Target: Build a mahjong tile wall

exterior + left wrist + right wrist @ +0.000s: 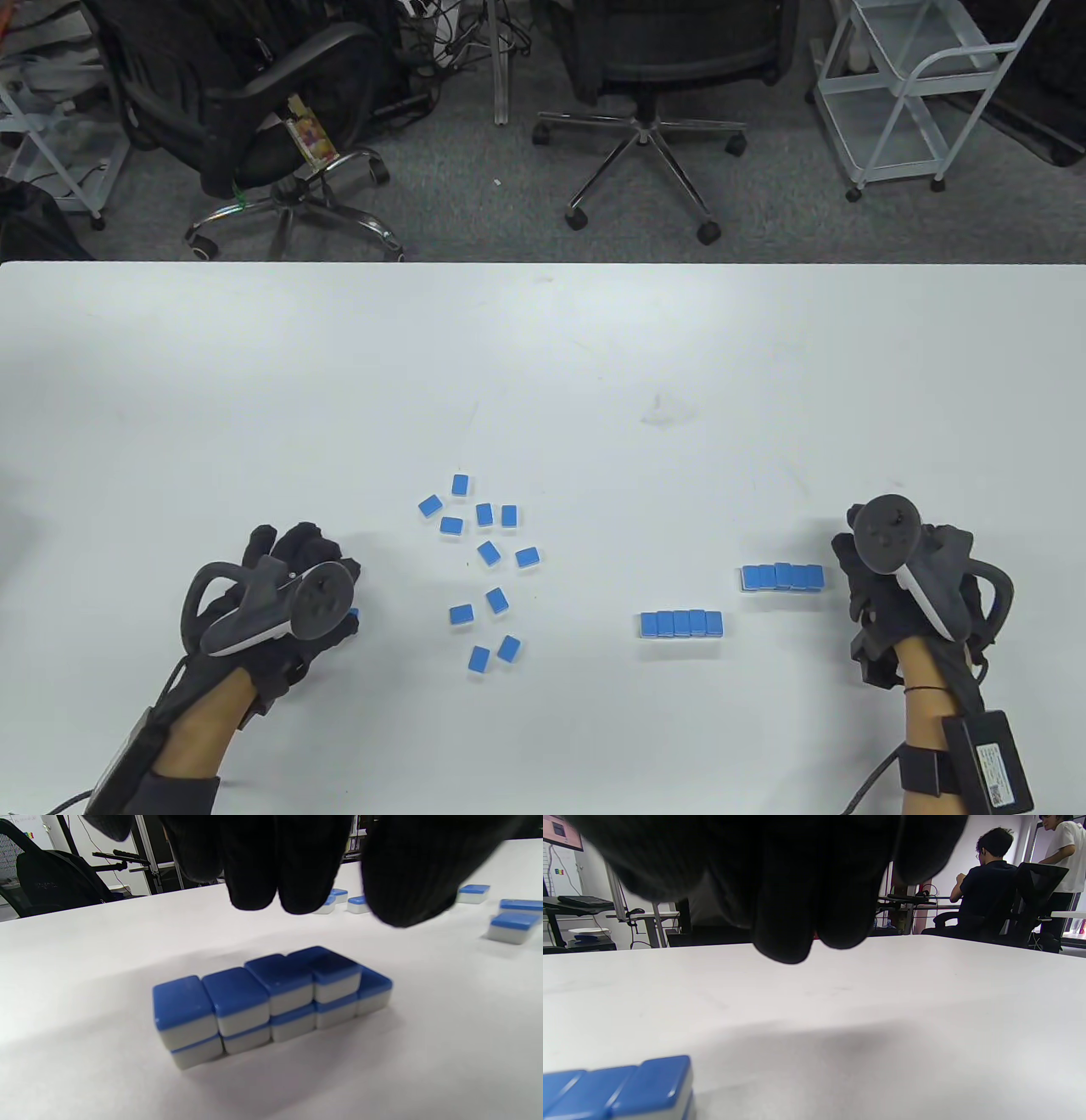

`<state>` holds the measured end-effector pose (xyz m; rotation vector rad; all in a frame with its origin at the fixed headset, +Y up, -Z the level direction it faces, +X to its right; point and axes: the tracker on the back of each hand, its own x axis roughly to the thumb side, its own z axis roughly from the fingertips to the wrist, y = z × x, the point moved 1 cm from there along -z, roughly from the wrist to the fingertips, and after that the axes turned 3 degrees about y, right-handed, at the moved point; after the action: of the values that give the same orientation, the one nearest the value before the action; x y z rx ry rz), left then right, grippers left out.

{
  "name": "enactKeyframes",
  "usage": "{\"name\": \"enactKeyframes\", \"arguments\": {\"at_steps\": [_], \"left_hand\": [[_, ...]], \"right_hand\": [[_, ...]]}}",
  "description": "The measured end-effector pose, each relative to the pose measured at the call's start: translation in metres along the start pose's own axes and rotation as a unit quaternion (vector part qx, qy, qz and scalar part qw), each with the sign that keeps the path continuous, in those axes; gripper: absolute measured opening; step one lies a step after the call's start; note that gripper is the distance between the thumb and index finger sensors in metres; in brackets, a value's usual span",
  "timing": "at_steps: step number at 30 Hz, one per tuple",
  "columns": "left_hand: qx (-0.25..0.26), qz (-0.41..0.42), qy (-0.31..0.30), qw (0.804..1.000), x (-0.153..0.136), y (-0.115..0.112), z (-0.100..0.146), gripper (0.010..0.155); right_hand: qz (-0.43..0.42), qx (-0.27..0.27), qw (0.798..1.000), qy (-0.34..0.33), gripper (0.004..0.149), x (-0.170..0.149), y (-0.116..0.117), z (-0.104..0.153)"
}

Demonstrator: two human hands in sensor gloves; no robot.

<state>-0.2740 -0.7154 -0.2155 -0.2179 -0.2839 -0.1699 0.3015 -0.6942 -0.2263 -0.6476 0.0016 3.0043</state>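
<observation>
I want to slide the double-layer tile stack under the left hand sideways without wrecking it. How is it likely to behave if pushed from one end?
The two-layer stack would probably shear: its top tiles already sit offset from the lower row. The tiles look hard and glossy on a smooth table, so expect easy sliding. Separate blocks may buckle out of line.

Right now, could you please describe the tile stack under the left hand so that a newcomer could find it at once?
Start at the left hand near the front left of the white table. Under its fingers sits a short two-layer stack of blue-backed tiles. Unlike the loose tiles lying singly to its right, these sit side by side, and the top layer is shorter, so one bottom tile sticks out uncovered.
</observation>
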Motion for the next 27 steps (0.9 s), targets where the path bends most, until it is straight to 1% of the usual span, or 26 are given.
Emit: {"name": "enactKeyframes", "arguments": {"at_steps": [10, 14, 17, 19, 23, 27], "left_hand": [[0.024, -0.008, 0.016, 1.000, -0.004, 0.004, 0.001, 0.062], [0.069, -0.001, 0.023, 0.997, -0.003, 0.019, 0.005, 0.057], [0.089, -0.037, 0.030, 0.995, 0.003, 0.033, 0.002, 0.051], [0.097, -0.063, 0.028, 0.993, 0.010, 0.040, -0.004, 0.051], [0.084, -0.087, 0.024, 0.992, 0.027, 0.050, -0.026, 0.053], [0.068, -0.123, 0.025, 0.990, 0.042, 0.052, -0.055, 0.055]], "right_hand": [[-0.001, -0.004, 1.000, -0.003, 0.053, 0.000, -0.001, -0.001], [-0.005, -0.005, 1.000, -0.004, 0.053, 0.000, -0.002, -0.001], [-0.008, -0.007, 1.000, -0.004, 0.053, 0.000, -0.002, -0.001], [-0.007, -0.006, 1.000, -0.005, 0.053, 0.000, -0.001, -0.001], [-0.005, -0.004, 1.000, -0.005, 0.053, 0.001, -0.001, -0.001], [-0.004, -0.002, 1.000, -0.004, 0.053, 0.001, -0.001, 0.000]]}}
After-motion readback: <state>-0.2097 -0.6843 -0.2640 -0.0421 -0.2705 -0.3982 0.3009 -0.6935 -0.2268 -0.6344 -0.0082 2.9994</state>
